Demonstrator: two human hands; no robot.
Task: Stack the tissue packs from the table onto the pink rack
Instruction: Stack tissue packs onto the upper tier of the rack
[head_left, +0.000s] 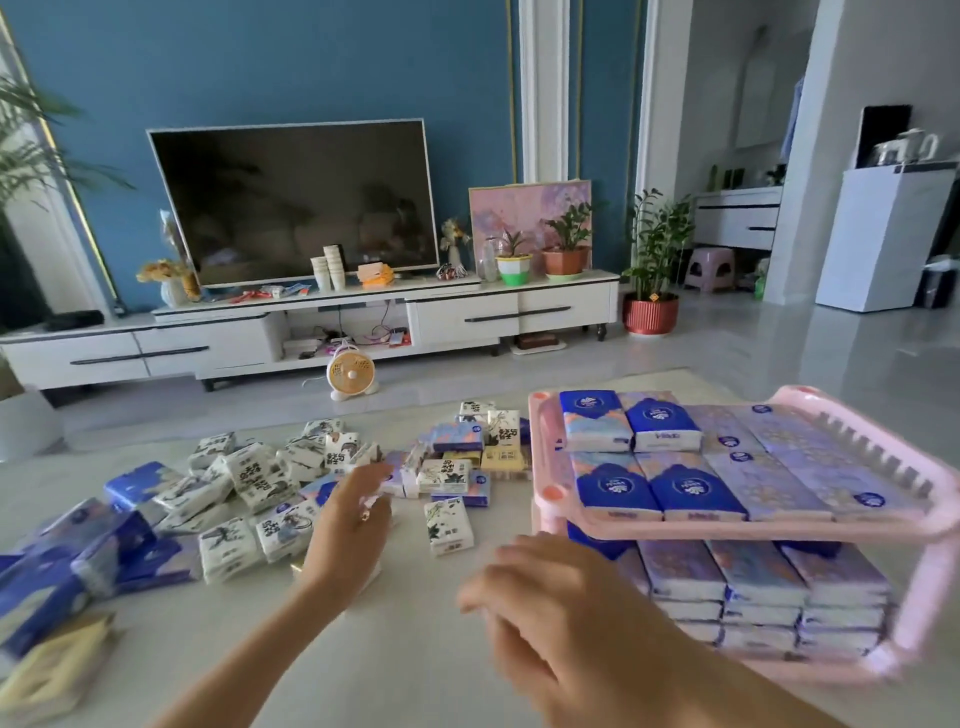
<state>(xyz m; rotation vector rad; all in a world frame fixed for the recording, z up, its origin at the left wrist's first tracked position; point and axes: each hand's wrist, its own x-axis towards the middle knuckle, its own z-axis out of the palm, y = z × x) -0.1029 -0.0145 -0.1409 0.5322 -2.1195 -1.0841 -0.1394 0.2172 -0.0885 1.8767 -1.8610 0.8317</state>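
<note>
Fetching is likely beginning: left hand (348, 514), fingers apart, is reaching for packs (260, 483), right hand (550, 608) (blurred, seemingly loose and empty) is hovering near rack (727, 531), pinching one probably coming next.

Blue wall (311, 62), dark television (296, 202) on white low cabinet (467, 312), potted plant (655, 260), pale glossy floor (779, 353)

ring (365, 515) on left hand (347, 522), bare forearms (249, 649)
</note>
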